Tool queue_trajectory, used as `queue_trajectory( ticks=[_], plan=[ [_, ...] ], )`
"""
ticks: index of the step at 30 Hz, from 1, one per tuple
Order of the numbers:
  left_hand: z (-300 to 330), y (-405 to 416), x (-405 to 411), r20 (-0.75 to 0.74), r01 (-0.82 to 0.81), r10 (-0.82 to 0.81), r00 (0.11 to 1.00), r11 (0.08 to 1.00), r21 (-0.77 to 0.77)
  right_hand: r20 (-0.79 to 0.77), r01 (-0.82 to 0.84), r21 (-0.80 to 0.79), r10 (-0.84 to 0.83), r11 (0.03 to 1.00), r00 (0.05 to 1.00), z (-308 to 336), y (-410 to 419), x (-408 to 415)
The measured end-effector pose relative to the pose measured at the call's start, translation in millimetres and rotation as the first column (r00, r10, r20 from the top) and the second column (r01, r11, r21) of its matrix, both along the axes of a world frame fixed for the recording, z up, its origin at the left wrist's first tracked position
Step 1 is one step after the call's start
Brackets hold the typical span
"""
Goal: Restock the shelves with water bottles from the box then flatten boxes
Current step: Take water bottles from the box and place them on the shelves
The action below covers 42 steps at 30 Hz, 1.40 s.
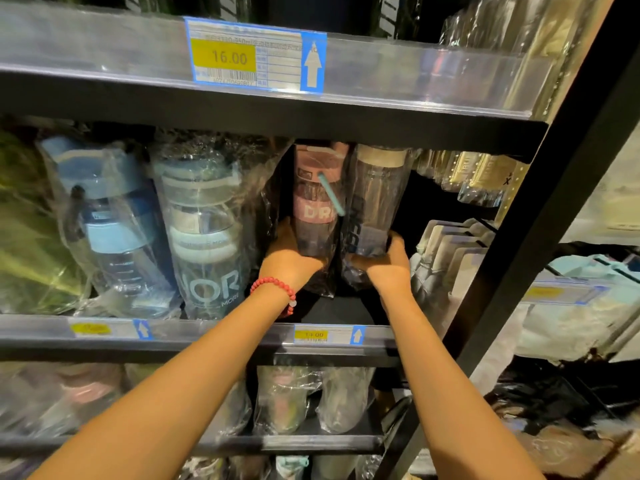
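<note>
At frame centre, two slippery wrapped bottles, pink-lidded [317, 199] and beige-lidded [375, 202], were gripped low by left hand [289, 259] and right hand [389, 263].

Only one view is given, taken from a wide-angle camera worn on the head. The shelves [263, 109] are faced squarely and at close range, the middle tier lying about level with the lens. The upper rail is seen slightly from below, the lower tiers from above. Both forearms are seen reaching away from the bottom edge, the hands [289, 258] meeting near the centre. Straight lines are bent toward the edges. The black upright [540, 237] is cut by the right side.
</note>
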<state>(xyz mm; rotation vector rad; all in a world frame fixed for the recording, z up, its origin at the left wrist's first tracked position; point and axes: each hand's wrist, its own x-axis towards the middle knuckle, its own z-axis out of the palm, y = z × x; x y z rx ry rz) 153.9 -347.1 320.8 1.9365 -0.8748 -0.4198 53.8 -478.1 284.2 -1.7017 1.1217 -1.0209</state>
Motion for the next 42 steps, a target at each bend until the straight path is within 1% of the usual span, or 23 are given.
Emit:
queue_trajectory(
  ticks=[3, 6, 8, 10, 11, 13, 15, 17, 20, 22, 24, 28, 30, 35, 37, 38, 40, 42],
  plan=[
    [3, 32, -9, 0.183, 0.028, -0.024, 0.983, 1.0, -0.015, -0.009, 0.02, -0.092, -0.021, 0.996, 1.0, 9, 30, -13],
    [-10, 77, -11, 0.335, 0.043, -0.02, 0.942, 0.997, -0.062, -0.157, -0.065, -0.28, 0.021, 0.958, 0.987, 18, 75, -22],
    [-20, 117, -11, 0.431, 0.001, 0.037, 0.902, 0.996, -0.086, -0.177, -0.168, -0.41, 0.102, 0.897, 0.979, 16, 112, -20],
    [-35, 160, -6, 0.583, -0.095, 0.133, 0.801, 0.991, -0.096, -0.189, -0.3, -0.503, 0.236, 0.811, 0.953, 7, 152, -10],
    [-44, 183, -2, 0.633, -0.157, 0.173, 0.755, 0.984, -0.082, -0.22, -0.375, -0.523, 0.304, 0.765, 0.927, 1, 173, -4],
    [-69, 232, 10, 0.677, -0.27, 0.197, 0.709, 0.963, 0.002, -0.301, -0.506, -0.568, 0.408, 0.649, 0.862, -16, 214, 11],
    [-96, 283, 19, 0.673, -0.382, 0.204, 0.711, 0.915, 0.127, -0.399, -0.625, -0.586, 0.488, 0.516, 0.777, -43, 256, 29],
    [-121, 333, 20, 0.645, -0.485, 0.238, 0.726, 0.842, 0.234, -0.505, -0.721, -0.578, 0.526, 0.382, 0.684, -73, 298, 48],
    [-156, 408, 12, 0.61, -0.621, 0.331, 0.72, 0.7, 0.353, -0.559, -0.809, -0.501, 0.599, 0.307, 0.573, -114, 362, 67],
    [-174, 456, 3, 0.537, -0.676, 0.44, 0.72, 0.62, 0.398, -0.592, -0.861, -0.445, 0.641, 0.245, 0.488, -142, 405, 76],
    [-190, 500, -5, 0.51, -0.712, 0.5, 0.7, 0.536, 0.453, -0.642, -0.899, -0.401, 0.646, 0.176, 0.413, -165, 447, 84],
    [-205, 576, -18, 0.459, -0.747, 0.599, 0.656, 0.428, 0.509, -0.75, -0.965, -0.263, 0.633, -0.02, 0.192, -180, 529, 101],
    [-210, 614, -21, 0.463, -0.774, 0.642, 0.612, 0.363, 0.519, -0.777, -0.976, -0.205, 0.619, -0.076, 0.115, -183, 571, 111],
    [-215, 705, -27, 0.506, -0.803, 0.687, 0.521, 0.194, 0.563, -0.814, -0.961, -0.132, 0.581, -0.242, -0.034, -193, 672, 130],
    [-221, 741, -29, 0.487, -0.802, 0.728, 0.482, 0.142, 0.58, -0.82, -0.943, -0.117, 0.566, -0.313, -0.086, -198, 708, 138],
    [-224, 752, -29, 0.478, -0.806, 0.745, 0.466, 0.133, 0.577, -0.823, -0.934, -0.111, 0.558, -0.339, -0.104, -201, 720, 143],
    [-228, 770, -28, 0.439, -0.808, 0.777, 0.451, 0.147, 0.57, -0.838, -0.92, -0.106, 0.532, -0.378, -0.123, -206, 742, 154],
    [-232, 784, -24, 0.406, -0.807, 0.8, 0.441, 0.156, 0.57, -0.853, -0.912, -0.093, 0.504, -0.4, -0.134, -210, 759, 164]
  ],
)
